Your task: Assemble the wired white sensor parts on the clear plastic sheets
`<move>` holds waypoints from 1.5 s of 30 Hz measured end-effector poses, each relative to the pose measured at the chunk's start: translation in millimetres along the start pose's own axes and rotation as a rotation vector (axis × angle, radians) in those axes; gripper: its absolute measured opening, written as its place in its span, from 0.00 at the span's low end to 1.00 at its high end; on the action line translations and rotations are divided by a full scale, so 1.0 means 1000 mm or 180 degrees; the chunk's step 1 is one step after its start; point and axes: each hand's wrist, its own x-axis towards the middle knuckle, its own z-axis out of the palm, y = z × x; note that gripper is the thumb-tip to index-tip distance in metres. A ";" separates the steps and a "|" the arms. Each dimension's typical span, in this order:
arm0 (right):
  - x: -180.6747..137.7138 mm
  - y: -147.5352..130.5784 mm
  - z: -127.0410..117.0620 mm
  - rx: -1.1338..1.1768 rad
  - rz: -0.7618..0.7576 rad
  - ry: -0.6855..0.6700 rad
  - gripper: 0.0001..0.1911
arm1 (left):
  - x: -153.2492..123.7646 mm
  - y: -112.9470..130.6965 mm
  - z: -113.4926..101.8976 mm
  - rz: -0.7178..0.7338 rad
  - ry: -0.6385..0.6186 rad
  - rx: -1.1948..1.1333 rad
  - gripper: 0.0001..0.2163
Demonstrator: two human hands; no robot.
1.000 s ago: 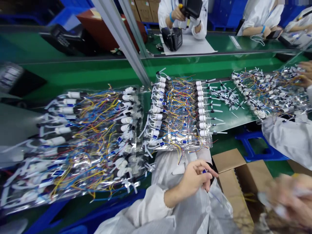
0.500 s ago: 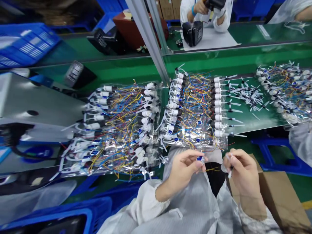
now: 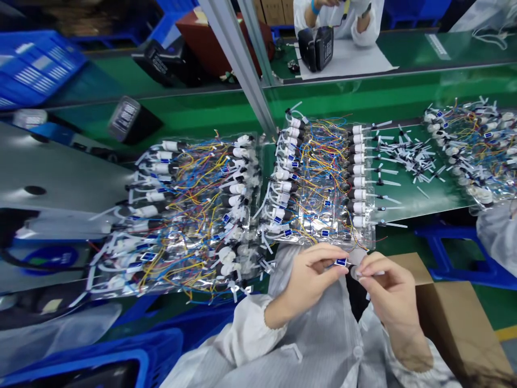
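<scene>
In front of my body, my left hand (image 3: pixel 309 280) is closed, pinching a small part with a blue label (image 3: pixel 341 262) between thumb and fingers. Just to its right, my right hand (image 3: pixel 390 288) is closed on a small whitish translucent fitting (image 3: pixel 357 273); a short white tube pokes out by its fingers. The two held pieces nearly meet, and fingers hide whether they touch. Beyond my hands lies a clear plastic tray (image 3: pixel 319 218) of wired assemblies with white cylindrical ends (image 3: pixel 357 195), black parts and coloured wires.
A second loaded tray (image 3: pixel 177 245) lies left, more assemblies (image 3: pixel 480 156) far right. Loose short tubes with black ends (image 3: pixel 412 156) are heaped between. A metal post (image 3: pixel 246 81) rises behind. A cardboard box (image 3: pixel 456 318) stands low right. Across the bench, a person (image 3: pixel 339 21) works.
My right hand has moved left with the fitting, close to my left hand. My left hand has shifted slightly right, the blue-labelled part still in it. The view has moved a little.
</scene>
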 end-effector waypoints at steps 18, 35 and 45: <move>0.001 0.005 0.017 -0.0084 0.0044 0.0461 0.10 | -0.004 -0.004 0.001 0.0290 0.0040 0.0205 0.07; -0.001 -0.002 0.018 -0.0538 -0.0179 0.0374 0.09 | 0.000 0.003 -0.014 0.1367 -0.0581 0.1361 0.10; 0.001 -0.005 0.009 -0.0426 0.0010 0.0364 0.06 | 0.005 0.001 -0.011 0.1384 -0.0617 0.1049 0.10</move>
